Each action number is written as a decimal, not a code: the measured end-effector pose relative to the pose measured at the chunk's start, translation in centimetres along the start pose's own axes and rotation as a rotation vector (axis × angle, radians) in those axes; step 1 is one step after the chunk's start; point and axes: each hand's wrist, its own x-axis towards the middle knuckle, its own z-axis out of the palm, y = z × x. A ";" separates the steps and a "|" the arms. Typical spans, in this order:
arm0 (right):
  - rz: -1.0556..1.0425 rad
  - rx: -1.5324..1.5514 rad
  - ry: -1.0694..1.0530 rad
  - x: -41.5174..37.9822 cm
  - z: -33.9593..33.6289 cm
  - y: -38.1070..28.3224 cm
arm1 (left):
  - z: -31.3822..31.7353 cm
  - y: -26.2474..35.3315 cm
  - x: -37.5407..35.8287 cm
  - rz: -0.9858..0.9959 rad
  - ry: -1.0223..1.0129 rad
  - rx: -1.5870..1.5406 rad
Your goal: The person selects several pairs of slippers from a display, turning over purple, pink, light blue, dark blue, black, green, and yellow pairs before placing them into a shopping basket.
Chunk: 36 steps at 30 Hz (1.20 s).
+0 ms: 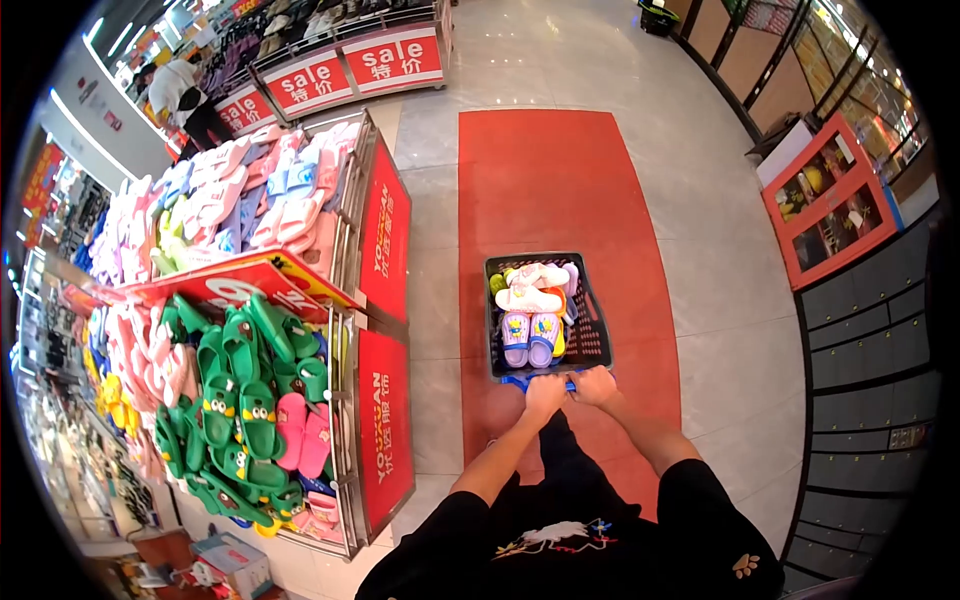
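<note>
A black shopping basket (592,335) is in front of me, over the red floor mat. Both hands are wrapped around its blue handle (516,381) at the near end. My left hand (545,396) is closed on the handle's left part, and my right hand (595,386) is closed on its right part. Inside the basket, a pair of purple slippers with blue edges (530,338) lies nearest to me. White slippers (530,297) rest behind them, with bits of green, orange and yellow footwear partly hidden beneath.
Bins of green slippers (240,400) and pink slippers (215,195) stand along the left. Grey lockers (865,400) and a red cabinet (830,200) line the right. A red mat (550,180) runs ahead. Another person (180,95) stands by the sale racks, far left.
</note>
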 end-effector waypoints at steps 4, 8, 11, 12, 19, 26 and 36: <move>-0.070 -0.030 0.014 3.6 -0.3 2.7 | -2.0 -1.2 3.7 -0.020 -0.020 -0.018; -0.132 0.011 -0.064 6.6 -1.4 5.5 | -3.4 -1.7 7.6 -0.093 -0.094 -0.016; -0.123 0.019 -0.147 7.7 -2.2 7.1 | -4.7 -1.1 9.7 -0.099 -0.209 0.023; -0.149 0.029 -0.170 8.3 -2.4 7.6 | -4.6 -1.4 10.3 -0.104 -0.230 0.027; -0.123 0.086 -0.057 11.9 -0.7 9.0 | -4.5 -4.2 13.6 -0.144 -0.262 0.061; -0.147 0.068 -0.052 18.0 -2.7 11.6 | -6.2 -6.9 19.0 -0.171 -0.239 0.068; -0.173 0.011 -0.076 28.2 -4.2 15.8 | -7.4 -12.9 27.2 -0.154 -0.092 0.011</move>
